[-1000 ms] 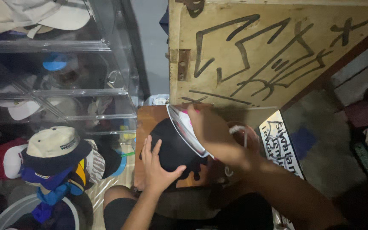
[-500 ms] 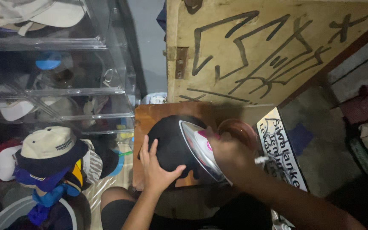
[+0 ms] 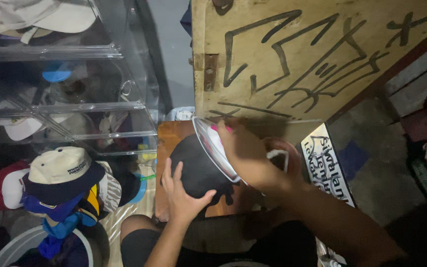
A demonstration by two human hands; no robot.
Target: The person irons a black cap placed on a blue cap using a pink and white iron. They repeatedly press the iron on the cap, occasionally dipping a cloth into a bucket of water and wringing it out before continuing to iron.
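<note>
A black cap [image 3: 196, 165] rests on a small wooden board [image 3: 169, 136] low in the middle of the view. My left hand [image 3: 181, 195] presses on the cap's near side, fingers spread over the crown. My right hand [image 3: 248, 155] grips the handle of a clothes iron [image 3: 212, 146] with a pink and white body. The iron's shiny soleplate lies tilted against the cap's right side. A white cord [image 3: 278, 154] trails from the iron beside my right wrist.
Clear plastic stacking boxes [image 3: 75, 104] with caps inside stand at the left. A pile of caps [image 3: 58, 180] in cream, navy and blue sits below them. A wooden panel [image 3: 312, 54] with black painted marks rises behind the board. A lettered sign [image 3: 327, 165] lies at the right.
The iron has slid up and left along the cap's side since half a second ago. My left hand stays pressed on the cap.
</note>
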